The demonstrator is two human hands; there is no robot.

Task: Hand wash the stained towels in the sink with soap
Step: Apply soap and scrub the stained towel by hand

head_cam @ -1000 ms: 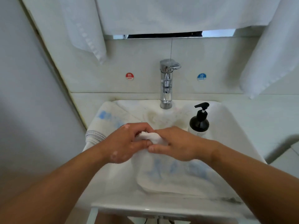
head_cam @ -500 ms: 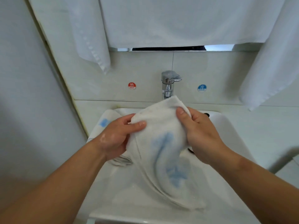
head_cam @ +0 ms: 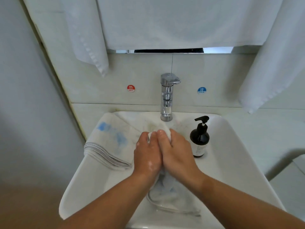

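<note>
Two stained pieces entered, both at the sink (head_cam: 239, 162).

Item 1, towel (head_cam: 165, 189): bunched between our left hand (head_cam: 146, 156) and right hand (head_cam: 176, 154). Both hands were curled round it and pressed side by side in front of the tap (head_cam: 167, 96). Its tail hung into the basin with faint blue showing.

Item 2, second towel (head_cam: 112, 138): draped over the sink's left rim, blue stains up, grey hem toward the basin.

Item 3, soap bottle (head_cam: 199, 141): upright inside the sink's right side, just beside our right hand.

Condition: suds on the left hand; we saw no water running.

Hazards, as we judged them:
- A wide rubbing stroke from the right hand could knock the soap bottle over into the basin.
- Tugging the towel could drag the second towel off its rim, since the two looked close.
- Loosened blue dye could spread into clean cloth if we rubbed stained folds against white ones.
- Soapy hands could let the towel slip.
</note>
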